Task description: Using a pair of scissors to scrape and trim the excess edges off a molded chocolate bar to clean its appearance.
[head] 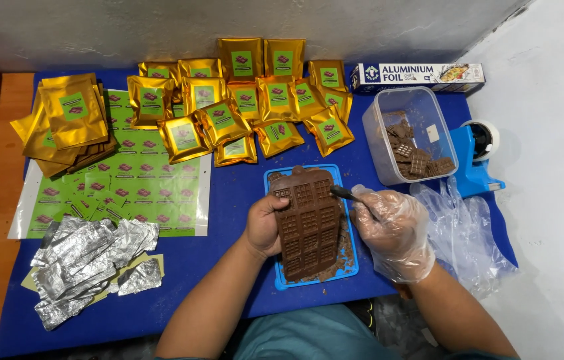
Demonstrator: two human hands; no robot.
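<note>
Bare left hand (265, 225) gripping gridded brown chocolate mould (308, 223), plastic-gloved right hand (394, 230) pinching dark slim scraper (344, 193) over blue tray (349, 267)

A small home-style packing station for handmade chocolate. A blue cloth-covered table (228, 200) stands against a plain white wall. Filled gold foil pouches with green labels (242, 100) crowd twelve o'clock, a green sticker sheet (142, 190) lies at nine, and crumpled silver foil pieces (88, 257) at eight.
</note>
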